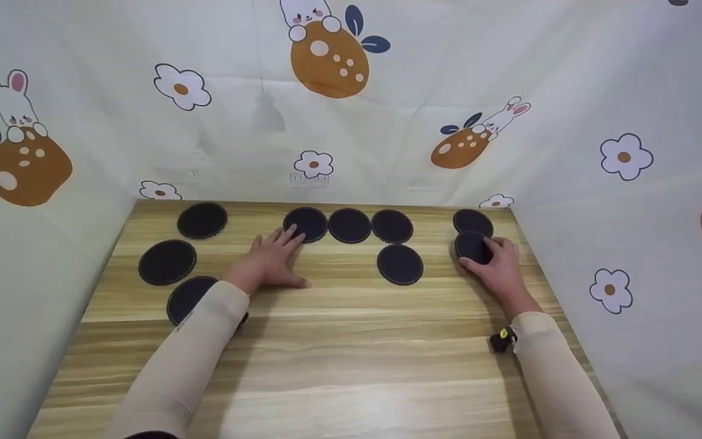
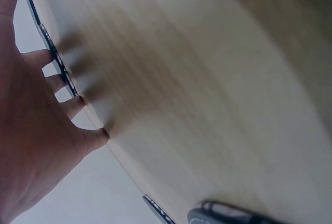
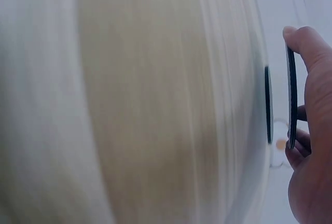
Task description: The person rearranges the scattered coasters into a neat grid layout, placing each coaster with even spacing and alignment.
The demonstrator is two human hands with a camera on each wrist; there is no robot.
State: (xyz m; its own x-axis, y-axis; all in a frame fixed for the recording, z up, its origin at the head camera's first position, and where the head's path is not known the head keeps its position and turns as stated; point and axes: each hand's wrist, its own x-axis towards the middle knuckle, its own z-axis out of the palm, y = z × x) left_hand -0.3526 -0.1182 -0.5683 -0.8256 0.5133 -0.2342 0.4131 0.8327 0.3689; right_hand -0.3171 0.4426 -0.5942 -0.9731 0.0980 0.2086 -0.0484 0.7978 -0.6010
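Observation:
Several flat black round discs lie on a wooden table [image 1: 351,341]. My left hand [image 1: 275,256] lies flat on the wood with straight fingers, and its fingertips touch the edge of one disc [image 1: 308,222] at the left end of a row of three. In the left wrist view the fingers [image 2: 57,86] rest across a thin dark disc edge [image 2: 47,40]. My right hand [image 1: 498,265] grips another disc [image 1: 470,246] near the right edge. The right wrist view shows that disc [image 3: 291,99] edge-on, pinched between thumb and fingers, beside a further disc [image 3: 268,105].
More discs lie at the back left [image 1: 202,220], left [image 1: 167,262], under my left forearm [image 1: 187,297], mid-row [image 1: 349,225] [image 1: 392,226], centre [image 1: 400,264] and back right [image 1: 473,221]. Printed cloth walls [image 1: 351,122] close in three sides. Bare wood stretches toward me.

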